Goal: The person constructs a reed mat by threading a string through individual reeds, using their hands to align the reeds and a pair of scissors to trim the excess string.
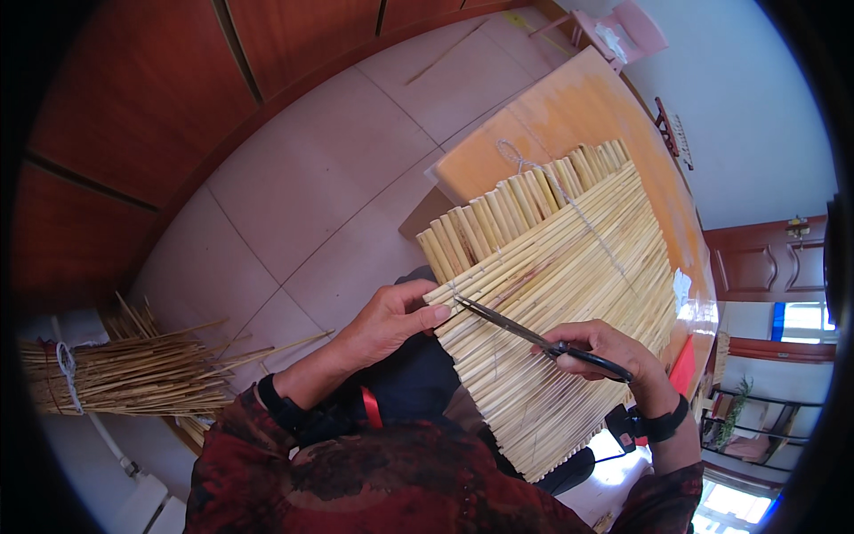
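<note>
A mat of pale, straight reed stalks (551, 294) tied side by side with thin string lies slanting across my lap and the table. Its near-left corner is pinched by my left hand (387, 322), thumb on top and fingers underneath. My right hand (598, 349) grips a pair of dark-handled scissors (516, 328). Their blade tips lie against the mat's edge at a string knot, close to my left thumb; whether they touch the string I cannot tell. Shorter, thicker stalks (487, 215) stick out in a row past the mat's far-left side, and a pale cord (509, 149) loops above them.
An orange-brown wooden table (534, 116) supports the mat's far part. At left sits a bundle of thin stalks (133, 378) tied with white cord, some ends jutting toward me. A pink chair (627, 34) stands beyond the table. Red-brown cabinets (133, 89) line the tiled floor (334, 169).
</note>
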Available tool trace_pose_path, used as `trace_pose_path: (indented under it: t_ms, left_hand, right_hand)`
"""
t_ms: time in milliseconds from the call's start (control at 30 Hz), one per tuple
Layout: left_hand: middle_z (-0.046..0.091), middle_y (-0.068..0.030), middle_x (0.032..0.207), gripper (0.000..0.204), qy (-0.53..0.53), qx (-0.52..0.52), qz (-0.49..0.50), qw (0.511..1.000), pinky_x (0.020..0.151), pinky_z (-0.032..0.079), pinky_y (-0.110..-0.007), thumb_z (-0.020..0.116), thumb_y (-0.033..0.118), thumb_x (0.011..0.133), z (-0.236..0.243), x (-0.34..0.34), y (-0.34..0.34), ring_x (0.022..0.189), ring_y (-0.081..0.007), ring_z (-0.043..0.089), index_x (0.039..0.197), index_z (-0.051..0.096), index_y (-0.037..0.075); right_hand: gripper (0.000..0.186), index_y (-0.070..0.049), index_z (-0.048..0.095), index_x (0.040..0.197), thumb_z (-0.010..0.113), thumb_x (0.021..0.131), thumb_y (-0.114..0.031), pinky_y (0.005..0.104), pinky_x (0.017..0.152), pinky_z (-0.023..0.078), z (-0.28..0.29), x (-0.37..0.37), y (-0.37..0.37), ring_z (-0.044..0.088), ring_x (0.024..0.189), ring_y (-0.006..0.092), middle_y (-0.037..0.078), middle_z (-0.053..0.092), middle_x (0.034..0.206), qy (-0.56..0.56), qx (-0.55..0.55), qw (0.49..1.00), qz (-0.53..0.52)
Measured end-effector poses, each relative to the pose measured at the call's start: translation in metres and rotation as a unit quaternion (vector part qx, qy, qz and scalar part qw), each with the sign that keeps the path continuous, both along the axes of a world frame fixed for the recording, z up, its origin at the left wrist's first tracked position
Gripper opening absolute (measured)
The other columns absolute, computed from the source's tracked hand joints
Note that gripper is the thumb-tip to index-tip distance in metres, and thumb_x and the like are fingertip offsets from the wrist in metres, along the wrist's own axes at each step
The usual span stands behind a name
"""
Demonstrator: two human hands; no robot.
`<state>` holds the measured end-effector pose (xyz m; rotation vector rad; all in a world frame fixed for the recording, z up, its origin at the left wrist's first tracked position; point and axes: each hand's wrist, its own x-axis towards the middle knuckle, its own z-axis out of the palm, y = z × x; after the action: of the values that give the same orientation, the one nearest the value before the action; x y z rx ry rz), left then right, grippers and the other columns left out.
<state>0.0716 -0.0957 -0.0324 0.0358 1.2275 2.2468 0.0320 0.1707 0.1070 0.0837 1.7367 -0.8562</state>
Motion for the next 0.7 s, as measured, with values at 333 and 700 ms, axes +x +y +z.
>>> trace_pose_path:
  t_ms: [333,700]
  left_hand:
    - [0.055,0.0022,0.086,0.030,0.017,0.000,0.005,1.000,0.071,0.039,-0.020,0.057,0.022,0.089,0.000,0.000,0.002,0.078,-0.0046,0.046,0.107,0.057,-0.002]
    - [0.053,0.0036,0.081,0.029,0.032,-0.031,0.011,0.999,0.066,0.039,-0.020,0.055,0.022,0.090,0.003,0.002,0.002,0.073,-0.0044,0.044,0.107,0.057,-0.001]
  right_hand:
    - [0.037,-0.003,0.058,0.110,0.063,0.082,-0.027,0.0192,0.060,0.032,-0.009,-0.004,-0.009,0.042,0.066,0.0034,-0.004,0.050,0.074,-0.009,-0.053,0.998,-0.027]
    - [0.036,-0.002,0.055,0.107,0.058,0.086,-0.031,0.0162,0.038,0.023,-0.011,0.012,-0.029,0.034,0.042,0.0012,-0.007,0.040,0.056,-0.029,-0.082,0.990,-0.113]
